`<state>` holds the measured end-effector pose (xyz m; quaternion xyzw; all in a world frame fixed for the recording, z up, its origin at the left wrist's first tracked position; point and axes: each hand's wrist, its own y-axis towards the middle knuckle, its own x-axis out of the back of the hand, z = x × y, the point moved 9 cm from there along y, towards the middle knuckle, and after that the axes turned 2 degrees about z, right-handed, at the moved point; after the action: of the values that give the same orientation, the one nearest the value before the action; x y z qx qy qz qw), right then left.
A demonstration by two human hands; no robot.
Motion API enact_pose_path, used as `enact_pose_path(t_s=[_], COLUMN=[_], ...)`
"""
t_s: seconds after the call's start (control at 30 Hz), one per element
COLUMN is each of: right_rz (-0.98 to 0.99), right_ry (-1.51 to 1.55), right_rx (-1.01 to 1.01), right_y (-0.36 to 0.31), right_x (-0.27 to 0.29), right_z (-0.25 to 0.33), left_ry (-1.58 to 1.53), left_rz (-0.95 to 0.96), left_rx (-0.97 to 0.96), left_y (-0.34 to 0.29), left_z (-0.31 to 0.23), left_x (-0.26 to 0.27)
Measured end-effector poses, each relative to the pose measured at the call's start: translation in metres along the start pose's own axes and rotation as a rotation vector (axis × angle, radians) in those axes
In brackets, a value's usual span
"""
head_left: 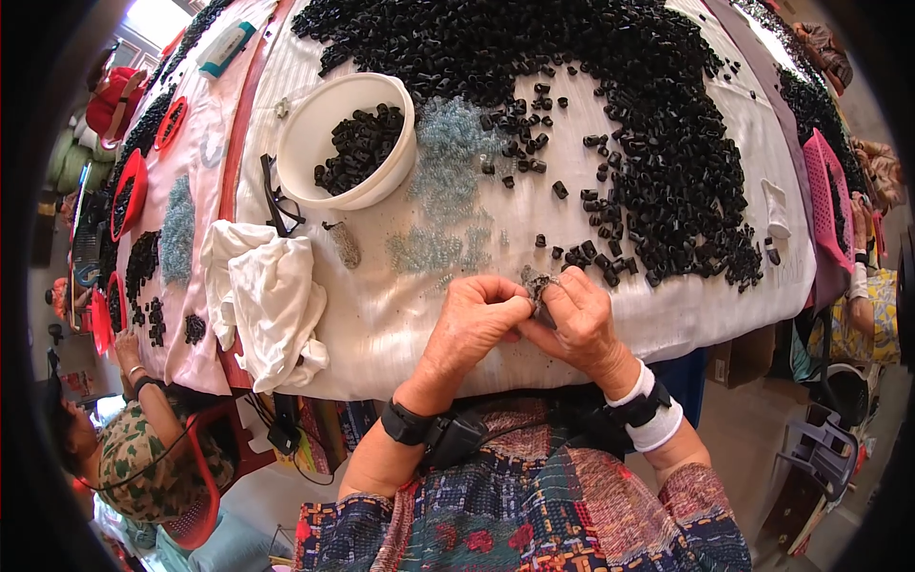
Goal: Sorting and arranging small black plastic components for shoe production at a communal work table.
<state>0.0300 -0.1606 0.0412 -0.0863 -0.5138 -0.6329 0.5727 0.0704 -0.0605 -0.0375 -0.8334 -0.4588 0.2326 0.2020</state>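
My left hand (477,319) and my right hand (579,319) meet at the near edge of the cloth-covered table, fingers pinched together. Between the fingertips is a small dark piece (540,285), too small and too covered to name. Just beyond my hands lie several loose black caps (586,253), which look like short hollow plastic parts. A patch of small clear bluish pieces (443,181), possibly springs, spreads beyond my left hand. To its left stands a white bowl (291,157) holding more black caps (362,153).
A large black heap (677,181) covers the table's far and right parts. A white cloth (262,296) lies left, near eyeglasses (283,205) and a small mesh-like pouch (343,245). A person (157,453) sits at a left table with red baskets (129,195); a pink basket (825,195) is right.
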Motion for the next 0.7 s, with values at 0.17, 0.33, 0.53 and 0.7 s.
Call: enact_pose_path(t_s=[0.17,0.33,0.53,0.7], right_rz=[0.005,0.037,0.039,0.019], right_ry=[-0.031,-0.061,-0.083,-0.098], right_rx=[-0.010,-0.023,0.006,0.053], right_y=[-0.0033,-0.0031,-0.0001,0.0011], right_x=[-0.0028,-0.0054,-0.0069,-0.0064], right_z=[-0.0015,-0.0010,0.0017,0.0057], left_ry=[-0.051,-0.047,-0.093,-0.090], left_rz=[0.015,0.052,0.077,0.081], left_rx=[-0.017,-0.020,-0.045,-0.067], left_y=[-0.0021,-0.0012,0.0005,0.0019], left_z=[0.0018,0.0054,0.0031,0.0021], left_x=[0.0011,0.0045,0.0042,0.0027])
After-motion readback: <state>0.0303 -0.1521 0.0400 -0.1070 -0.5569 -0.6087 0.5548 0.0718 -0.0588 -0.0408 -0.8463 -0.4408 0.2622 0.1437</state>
